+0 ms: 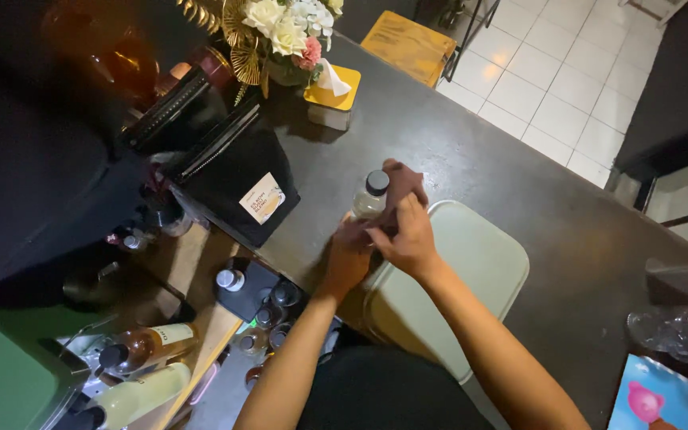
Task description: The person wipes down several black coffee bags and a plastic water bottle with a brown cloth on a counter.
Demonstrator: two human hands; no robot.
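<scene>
Both hands gripping: left hand [349,256] steadying the clear dark-capped bottle [369,197], right hand [409,237] rubbing brown cloth [404,185] on it, beside black pouch [236,187] with cream rectangular label [262,197].

Two hands — left hand [349,256] and right hand [409,239] — meet at one small dark-capped bottle [370,196] on the counter. One pale tray [471,263], one black pouch [240,179], one flower arrangement [280,32] — and two large bottles [149,366] lying below.
</scene>
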